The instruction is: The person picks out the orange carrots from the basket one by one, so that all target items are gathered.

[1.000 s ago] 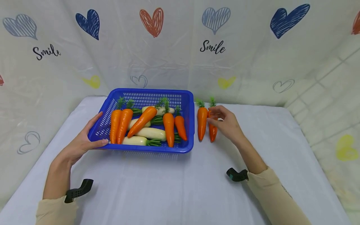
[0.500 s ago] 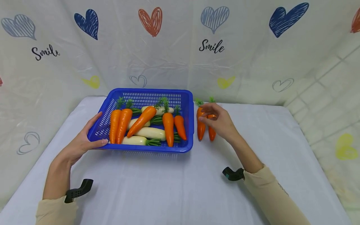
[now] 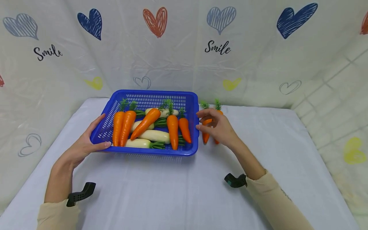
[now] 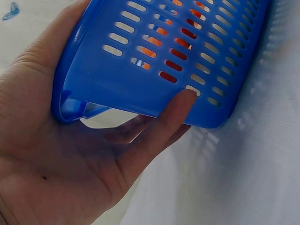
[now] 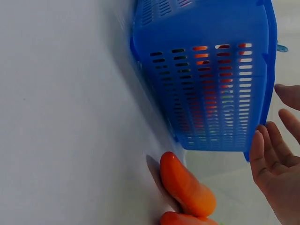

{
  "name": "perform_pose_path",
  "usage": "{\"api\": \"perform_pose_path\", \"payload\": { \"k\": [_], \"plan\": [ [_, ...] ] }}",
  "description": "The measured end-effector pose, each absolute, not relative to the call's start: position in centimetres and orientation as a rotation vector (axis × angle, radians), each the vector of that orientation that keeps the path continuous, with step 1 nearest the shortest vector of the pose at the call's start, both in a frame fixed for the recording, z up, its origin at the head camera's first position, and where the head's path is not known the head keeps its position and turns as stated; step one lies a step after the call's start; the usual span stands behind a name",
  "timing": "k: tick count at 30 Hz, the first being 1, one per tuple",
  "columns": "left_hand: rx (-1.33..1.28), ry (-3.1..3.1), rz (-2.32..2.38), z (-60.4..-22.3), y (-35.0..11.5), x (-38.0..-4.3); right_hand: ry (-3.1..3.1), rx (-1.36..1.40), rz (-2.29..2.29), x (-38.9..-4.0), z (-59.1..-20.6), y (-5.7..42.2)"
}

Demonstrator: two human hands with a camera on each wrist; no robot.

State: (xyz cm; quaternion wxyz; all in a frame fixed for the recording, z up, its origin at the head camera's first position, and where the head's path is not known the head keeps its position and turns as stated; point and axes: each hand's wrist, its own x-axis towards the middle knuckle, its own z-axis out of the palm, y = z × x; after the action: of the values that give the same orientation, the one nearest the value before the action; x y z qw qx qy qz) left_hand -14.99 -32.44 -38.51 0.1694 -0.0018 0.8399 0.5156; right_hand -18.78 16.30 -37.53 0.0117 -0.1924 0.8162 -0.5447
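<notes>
A blue slotted plastic basket (image 3: 195, 137) stands on the table, with several orange carrots (image 3: 126, 127) lying over white radishes (image 3: 152, 136). My left hand (image 3: 81, 147) grips its left end, thumb over the rim and fingers against the outer wall (image 4: 136, 89). At the opposite end, my right hand (image 3: 219, 127) has its fingertips right at the basket's right rim, fingers apart and gently bent, holding nothing. Beneath that hand two more carrots (image 3: 205, 138) lie on the cloth, partly hidden in the head view. The right wrist view shows the nearer carrot (image 5: 187, 185) beside the basket.
A white cloth (image 3: 161, 188) covers the table. Behind it hangs a pale curtain (image 3: 178, 57) printed with hearts and "Smile" lettering. Each wrist carries a black camera mount, one of them the right mount (image 3: 235, 180).
My right hand has moved left from above the two loose carrots to the basket's right rim. The left hand, the basket and the vegetables have stayed in place.
</notes>
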Motion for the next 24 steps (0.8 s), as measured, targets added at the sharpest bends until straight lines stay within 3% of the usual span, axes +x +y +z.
{"api": "perform_pose_path", "payload": {
  "k": [24],
  "plan": [
    [-0.008, 2.414, 1.443, -38.6, -32.6, -15.0, 2.641, -0.820, -1.496, -17.5, -37.0, 15.2]
  ]
}}
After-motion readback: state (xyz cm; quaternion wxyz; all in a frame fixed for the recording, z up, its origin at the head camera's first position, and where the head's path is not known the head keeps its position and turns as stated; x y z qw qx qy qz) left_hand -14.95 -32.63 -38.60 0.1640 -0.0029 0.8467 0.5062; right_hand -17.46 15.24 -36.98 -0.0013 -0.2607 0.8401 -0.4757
